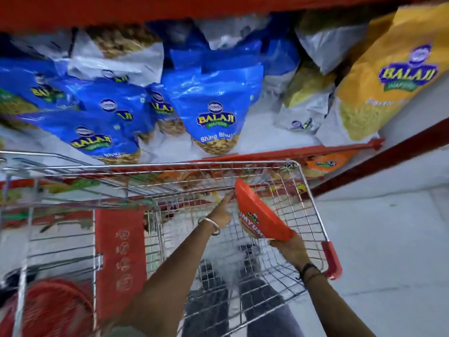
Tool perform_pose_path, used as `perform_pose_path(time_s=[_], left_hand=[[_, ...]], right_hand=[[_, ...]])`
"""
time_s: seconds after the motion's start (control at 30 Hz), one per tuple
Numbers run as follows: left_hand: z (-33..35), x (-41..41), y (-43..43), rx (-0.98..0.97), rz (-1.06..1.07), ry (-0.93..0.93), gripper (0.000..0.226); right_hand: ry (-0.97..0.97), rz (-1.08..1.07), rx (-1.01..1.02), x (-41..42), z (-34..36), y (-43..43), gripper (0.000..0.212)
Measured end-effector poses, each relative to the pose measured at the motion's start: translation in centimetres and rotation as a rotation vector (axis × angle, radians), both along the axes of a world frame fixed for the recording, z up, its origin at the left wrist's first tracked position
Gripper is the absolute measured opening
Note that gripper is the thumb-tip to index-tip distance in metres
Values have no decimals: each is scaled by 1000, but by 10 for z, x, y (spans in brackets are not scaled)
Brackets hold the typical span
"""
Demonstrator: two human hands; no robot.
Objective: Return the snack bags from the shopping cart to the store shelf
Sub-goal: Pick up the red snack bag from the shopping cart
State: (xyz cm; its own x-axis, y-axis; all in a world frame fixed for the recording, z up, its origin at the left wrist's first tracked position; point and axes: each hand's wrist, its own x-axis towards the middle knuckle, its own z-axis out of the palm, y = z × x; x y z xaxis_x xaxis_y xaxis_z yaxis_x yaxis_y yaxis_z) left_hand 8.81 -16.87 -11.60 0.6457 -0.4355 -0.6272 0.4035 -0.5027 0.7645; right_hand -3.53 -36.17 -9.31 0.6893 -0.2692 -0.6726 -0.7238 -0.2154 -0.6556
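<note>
An orange-red snack bag [258, 210] is lifted over the wire shopping cart [313, 205]. My right hand [290, 250] grips its lower end. My left hand [222, 212], with a bangle at the wrist, reaches to the bag's upper left edge; whether it touches the bag is unclear. Behind the cart runs the store shelf [267, 139] with its red front rail. Several blue Balaji bags [213, 113] lie on it. A big yellow Balaji bag [388, 76] leans at the right.
White snack bags [303, 105] fill the shelf's middle right. A lower shelf with orange bags [325, 164] shows behind the cart's front. The cart's red child-seat flap [121, 259] is at left, its red handle grip [331, 261] at right. Grey floor spreads to the right.
</note>
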Motion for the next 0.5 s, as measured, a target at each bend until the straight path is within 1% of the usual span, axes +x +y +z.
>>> perform_pose_path(time_s=[0.1,0.2,0.27,0.3,0.37,0.4,0.43,0.47,0.5], left_hand=[[-26,6,-11,-57,27,28,85],[-45,7,-21,-166,162,108,76],[-53,8,-26,-221,267,179,61],[-57,9,-28,-244,328,215,51],[-66,10,-32,-308,516,325,28],[-70,9,-33,-314,615,358,24],[-74,8,-33,-320,692,378,26],[-74,6,-33,-305,725,353,28],[-70,3,-32,-288,738,307,29]], right_hand=[[28,-62,5,1,-27,0,30],[-12,-130,-7,0,-38,4,25],[-44,-187,-41,2,-41,7,45],[-57,-210,-58,3,-43,8,49],[-72,-259,-57,3,-46,7,48],[-71,-287,-38,3,-49,6,49],[-43,-318,-9,4,-51,5,49],[-17,-324,2,6,-49,5,49],[12,-378,50,8,-49,3,45]])
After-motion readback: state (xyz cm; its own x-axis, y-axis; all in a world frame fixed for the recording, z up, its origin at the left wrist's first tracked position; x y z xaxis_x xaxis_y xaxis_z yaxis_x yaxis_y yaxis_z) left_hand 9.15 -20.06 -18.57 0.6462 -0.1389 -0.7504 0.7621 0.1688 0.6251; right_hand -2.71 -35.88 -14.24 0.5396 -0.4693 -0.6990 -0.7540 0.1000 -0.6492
